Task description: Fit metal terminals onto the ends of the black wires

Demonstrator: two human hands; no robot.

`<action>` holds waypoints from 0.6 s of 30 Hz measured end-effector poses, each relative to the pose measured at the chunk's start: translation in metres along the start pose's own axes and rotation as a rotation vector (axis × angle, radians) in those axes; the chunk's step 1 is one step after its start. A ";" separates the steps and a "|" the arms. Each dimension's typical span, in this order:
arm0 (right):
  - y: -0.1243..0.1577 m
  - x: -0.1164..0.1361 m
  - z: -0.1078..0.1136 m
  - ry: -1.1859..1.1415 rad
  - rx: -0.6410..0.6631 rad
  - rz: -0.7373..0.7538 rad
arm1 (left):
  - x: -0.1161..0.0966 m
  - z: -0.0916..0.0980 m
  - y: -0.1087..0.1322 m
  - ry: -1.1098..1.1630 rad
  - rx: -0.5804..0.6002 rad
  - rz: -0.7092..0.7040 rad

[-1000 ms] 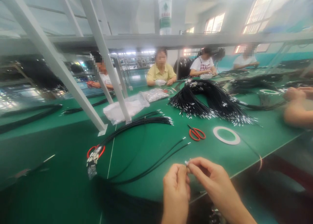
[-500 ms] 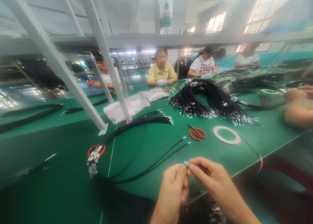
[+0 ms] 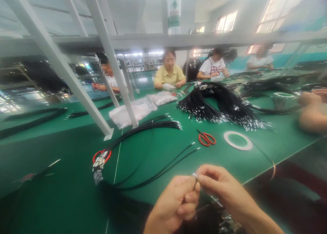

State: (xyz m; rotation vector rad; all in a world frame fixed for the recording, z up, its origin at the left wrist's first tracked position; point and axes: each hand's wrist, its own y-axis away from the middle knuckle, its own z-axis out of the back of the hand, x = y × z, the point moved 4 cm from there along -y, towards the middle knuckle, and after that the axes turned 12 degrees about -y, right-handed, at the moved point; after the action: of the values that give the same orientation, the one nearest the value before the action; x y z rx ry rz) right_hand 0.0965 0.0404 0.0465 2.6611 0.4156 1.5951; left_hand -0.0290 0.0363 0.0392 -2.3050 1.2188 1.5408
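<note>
Over the table's near edge, my left hand (image 3: 180,196) is closed with its fingers curled round what looks like a thin black cable, mostly hidden. A small whitish cable tip (image 3: 195,175) pokes out between thumb and forefinger. My right hand (image 3: 223,184) pinches this tip from the right, its fingertips touching the left ones. Below the hands, another thin silvery end (image 3: 216,200) shows, blurred. Two black cables (image 3: 163,171) with pale tips lie to the left. Beyond the hands are red-handled scissors (image 3: 206,138) and a white tape roll (image 3: 238,140).
A cable bundle (image 3: 150,125) with wrapped connectors (image 3: 99,164) lies left, over another red-handled scissors (image 3: 95,156). Behind are a big heap of black cables (image 3: 217,101) and plastic bags (image 3: 135,109). White posts (image 3: 102,125) carry a shelf. Several co-workers sit around; one's arms (image 3: 313,111) rest at right.
My left hand has rolled and shifted slightly left, showing more of its curled fingers. My right hand still pinches the tip, now slightly lower. A silvery end has come into sight beneath the hands.
</note>
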 end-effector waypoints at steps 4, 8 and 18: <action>-0.005 -0.007 0.002 -0.061 -0.005 -0.053 | 0.002 -0.005 -0.001 -0.012 0.006 -0.008; -0.007 -0.007 0.008 -0.089 -0.080 -0.028 | 0.000 -0.009 -0.005 -0.265 -0.232 -0.212; 0.016 0.008 0.028 -0.003 -0.274 0.029 | 0.003 -0.016 -0.006 -0.876 -0.624 -0.369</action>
State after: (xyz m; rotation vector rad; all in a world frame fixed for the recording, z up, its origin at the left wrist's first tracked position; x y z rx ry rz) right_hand 0.1279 0.0305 0.0423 2.4744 0.1460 1.5287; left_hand -0.0130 0.0312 0.0427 -1.5468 0.0968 2.5510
